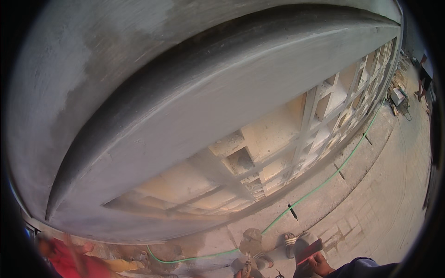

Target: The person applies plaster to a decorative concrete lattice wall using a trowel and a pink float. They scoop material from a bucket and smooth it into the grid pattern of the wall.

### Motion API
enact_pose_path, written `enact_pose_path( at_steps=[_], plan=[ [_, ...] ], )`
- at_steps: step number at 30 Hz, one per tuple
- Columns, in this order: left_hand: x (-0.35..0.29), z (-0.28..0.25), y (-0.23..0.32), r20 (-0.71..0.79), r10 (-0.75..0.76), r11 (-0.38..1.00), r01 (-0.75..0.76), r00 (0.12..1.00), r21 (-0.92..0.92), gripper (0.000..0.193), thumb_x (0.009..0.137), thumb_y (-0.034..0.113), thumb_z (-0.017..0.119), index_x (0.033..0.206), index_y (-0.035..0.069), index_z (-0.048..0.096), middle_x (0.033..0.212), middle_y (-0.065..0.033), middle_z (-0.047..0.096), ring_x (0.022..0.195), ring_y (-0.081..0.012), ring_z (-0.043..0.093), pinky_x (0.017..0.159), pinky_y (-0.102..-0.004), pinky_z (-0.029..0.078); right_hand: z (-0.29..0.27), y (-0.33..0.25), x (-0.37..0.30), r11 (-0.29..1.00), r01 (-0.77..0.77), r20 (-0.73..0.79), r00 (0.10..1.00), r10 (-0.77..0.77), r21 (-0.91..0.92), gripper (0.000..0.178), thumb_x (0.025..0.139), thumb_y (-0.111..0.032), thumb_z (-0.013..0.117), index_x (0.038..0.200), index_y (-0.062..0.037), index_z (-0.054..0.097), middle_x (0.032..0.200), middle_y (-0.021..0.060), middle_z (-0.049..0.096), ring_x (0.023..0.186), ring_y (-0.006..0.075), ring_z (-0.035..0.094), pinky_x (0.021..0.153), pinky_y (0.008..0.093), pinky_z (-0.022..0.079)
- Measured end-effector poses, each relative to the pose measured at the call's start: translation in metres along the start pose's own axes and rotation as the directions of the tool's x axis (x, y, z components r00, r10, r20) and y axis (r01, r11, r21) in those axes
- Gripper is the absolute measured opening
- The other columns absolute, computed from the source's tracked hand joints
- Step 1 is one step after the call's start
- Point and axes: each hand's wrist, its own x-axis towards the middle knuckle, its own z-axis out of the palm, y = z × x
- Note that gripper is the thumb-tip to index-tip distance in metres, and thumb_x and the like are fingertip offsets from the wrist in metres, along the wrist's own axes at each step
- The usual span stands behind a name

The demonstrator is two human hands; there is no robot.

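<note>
Head view: the right grip [319, 264] pinches the block [309, 251], the left grip [244, 272] I cannot tell, and the hose [315, 190] could trip a foot [289, 239].

The near edge cuts off most of the left hand [239, 274]; the person in red [76, 262], left, is blurred.

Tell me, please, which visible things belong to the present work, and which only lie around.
Likely in the work:
red flat object, held in the right hand
grey wall in front

Likely just lying about:
green hose along the ground
debris at the far right
</note>
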Motion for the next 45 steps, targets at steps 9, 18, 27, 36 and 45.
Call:
enact_pose_path(
  at_steps=[9, 18, 27, 36, 45],
  plan=[
    [0.040, -0.029, 0.014, -0.077, 0.082, 0.988, -0.091, 0.994, -0.122, 0.045, 0.090, 0.028, 0.070, 0.123, 0.006, 0.049, 0.101, -0.0123, 0.063, 0.077, -0.0200, 0.063, 0.068, -0.0338, 0.052, 0.042, -0.107, 0.156, 0.956, 0.108, 0.528, 0.814, -0.243, 0.274, 0.048, 0.100, -0.011, 0.063, 0.144, -0.0034, 0.044, 0.133, 0.0073, 0.056, 0.126, 0.0165, 0.051, 0.105, 0.0352, 0.044],
    [0.109, -0.039, -0.024, -0.244, 0.284, 0.905, -0.343, 0.927, -0.249, 0.044, 0.091, 0.028, 0.069, 0.123, 0.006, 0.049, 0.100, -0.0118, 0.062, 0.076, -0.0195, 0.062, 0.066, -0.0332, 0.051, 0.139, -0.088, 0.275, 0.851, 0.221, 0.493, 0.734, -0.467, 0.476, 0.035, 0.107, -0.030, 0.049, 0.132, -0.0063, 0.055, 0.099, 0.0004, 0.061, 0.084, 0.0106, 0.056, 0.073, 0.0290, 0.049],
    [0.192, -0.027, -0.140, -0.336, 0.523, 0.752, -0.609, 0.783, -0.250, 0.043, 0.091, 0.027, 0.068, 0.122, 0.006, 0.049, 0.099, -0.0113, 0.062, 0.074, -0.0190, 0.062, 0.065, -0.0326, 0.051, 0.153, -0.014, 0.324, 0.718, 0.408, 0.432, 0.595, -0.678, 0.564, 0.055, 0.105, -0.033, 0.054, 0.151, -0.0081, 0.038, 0.131, 0.0044, 0.057, 0.112, 0.0147, 0.057, 0.095, 0.0326, 0.049],
    [0.204, -0.038, -0.172, -0.328, 0.555, 0.699, -0.642, 0.765, -0.315, 0.042, 0.091, 0.027, 0.068, 0.122, 0.006, 0.049, 0.098, -0.0109, 0.061, 0.073, -0.0186, 0.061, 0.064, -0.0321, 0.050, 0.169, -0.018, 0.332, 0.644, 0.397, 0.272, 0.671, -0.690, 0.654, 0.062, 0.103, -0.033, 0.056, 0.155, -0.0073, 0.036, 0.124, 0.0032, 0.059, 0.098, 0.0096, 0.059, 0.082, 0.0246, 0.051],
    [0.199, -0.046, -0.176, -0.358, 0.536, 0.690, -0.642, 0.764, -0.335, 0.041, 0.092, 0.026, 0.067, 0.122, 0.006, 0.049, 0.097, -0.0104, 0.061, 0.072, -0.0181, 0.061, 0.063, -0.0315, 0.050, 0.186, 0.009, 0.349, 0.705, 0.422, 0.327, 0.671, -0.665, 0.570, 0.054, 0.101, -0.044, 0.055, 0.138, -0.0054, 0.052, 0.113, 0.0013, 0.064, 0.091, 0.0089, 0.061, 0.076, 0.0230, 0.049]
  ],
)
